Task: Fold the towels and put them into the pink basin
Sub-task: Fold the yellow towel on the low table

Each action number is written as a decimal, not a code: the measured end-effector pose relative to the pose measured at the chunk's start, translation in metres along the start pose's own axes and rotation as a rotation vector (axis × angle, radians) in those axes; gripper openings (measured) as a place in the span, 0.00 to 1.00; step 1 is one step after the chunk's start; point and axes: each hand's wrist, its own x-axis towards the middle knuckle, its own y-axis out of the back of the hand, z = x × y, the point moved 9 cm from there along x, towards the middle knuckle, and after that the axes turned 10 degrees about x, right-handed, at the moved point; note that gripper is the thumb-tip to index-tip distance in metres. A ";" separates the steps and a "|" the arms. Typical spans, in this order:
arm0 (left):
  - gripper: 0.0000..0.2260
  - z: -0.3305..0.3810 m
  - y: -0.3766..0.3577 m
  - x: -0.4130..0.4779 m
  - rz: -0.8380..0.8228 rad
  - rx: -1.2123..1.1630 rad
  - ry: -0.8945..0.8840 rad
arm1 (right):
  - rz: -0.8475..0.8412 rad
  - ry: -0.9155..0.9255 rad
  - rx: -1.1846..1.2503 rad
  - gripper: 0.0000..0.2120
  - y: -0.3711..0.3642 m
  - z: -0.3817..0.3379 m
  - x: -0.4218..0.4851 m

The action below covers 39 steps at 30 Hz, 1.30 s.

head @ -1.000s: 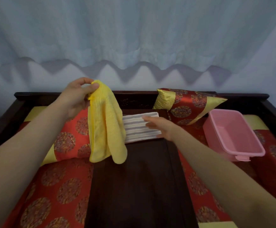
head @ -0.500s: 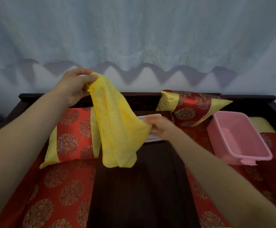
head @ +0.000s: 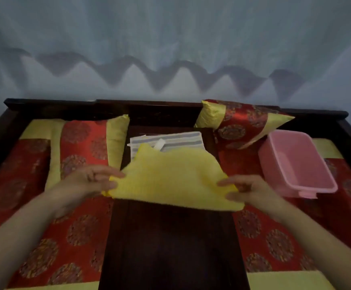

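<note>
We hold the yellow towel by its two near corners. Our left hand pinches the left corner between thumb and lightly bent fingers. Our right hand pinches the right corner the same way.

The towel is stretched between the hands. Its near edge is above the dark wooden table, and its far part overlaps the striped towel lying at the table's far end. The pink basin stands to the right on the red patterned cushion, near the right hand. Neither towel is in it yet.

We judge the step in hand to be spreading the yellow towel for its first fold. The next move calls for:
1. Laying the cloth flat on the bare near part of the table.
2. Bringing both held corners over to the opposite edge together, since the soft cloth sags if one side leads.
</note>
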 end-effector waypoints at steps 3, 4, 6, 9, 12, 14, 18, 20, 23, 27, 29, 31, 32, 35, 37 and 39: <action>0.10 -0.093 -0.053 -0.003 -0.044 0.118 0.099 | -0.028 -0.077 -0.174 0.28 -0.039 0.095 -0.018; 0.15 -0.124 -0.070 -0.002 -0.057 0.212 0.108 | -0.040 -0.098 -0.224 0.33 -0.052 0.127 -0.023; 0.22 -0.180 -0.100 -0.002 -0.121 0.344 0.154 | -0.077 -0.155 -0.287 0.35 -0.074 0.182 -0.034; 0.14 -0.222 -0.132 -0.005 -0.351 0.435 0.261 | -0.172 -0.314 -0.328 0.21 -0.093 0.228 -0.044; 0.07 -0.217 -0.127 0.011 -0.531 0.480 0.293 | -0.192 -0.346 -0.390 0.11 -0.084 0.217 -0.024; 0.08 -0.191 -0.095 0.060 -0.324 0.549 0.151 | -0.046 -0.205 -0.410 0.11 -0.062 0.184 0.013; 0.09 -0.116 -0.051 0.151 0.215 0.661 -0.112 | 0.177 0.028 -0.428 0.09 -0.033 0.128 0.106; 0.14 -0.099 -0.056 0.189 0.263 0.754 -0.185 | 0.190 0.060 -0.459 0.09 -0.035 0.123 0.150; 0.17 -0.105 -0.068 0.219 0.213 0.931 -0.126 | 0.148 0.032 -0.562 0.11 -0.047 0.138 0.186; 0.13 -0.098 -0.066 0.234 0.339 1.205 -0.060 | 0.150 -0.023 -0.784 0.15 -0.047 0.156 0.206; 0.09 -0.094 -0.066 0.234 0.393 1.286 -0.121 | 0.168 -0.018 -0.850 0.15 -0.046 0.155 0.209; 0.09 -0.098 -0.068 0.235 0.393 1.361 -0.195 | 0.158 -0.025 -0.877 0.13 -0.045 0.155 0.211; 0.11 -0.100 -0.069 0.234 0.391 1.388 -0.243 | 0.151 -0.024 -0.877 0.11 -0.043 0.154 0.212; 0.11 -0.097 -0.072 0.228 0.378 1.348 -0.343 | 0.187 0.003 -0.742 0.06 -0.029 0.149 0.213; 0.09 -0.093 -0.065 0.226 0.388 1.224 -0.383 | 0.229 0.028 -0.567 0.06 -0.015 0.148 0.214; 0.08 -0.088 -0.055 0.232 0.346 1.040 -0.380 | 0.242 0.034 -0.475 0.08 -0.006 0.150 0.217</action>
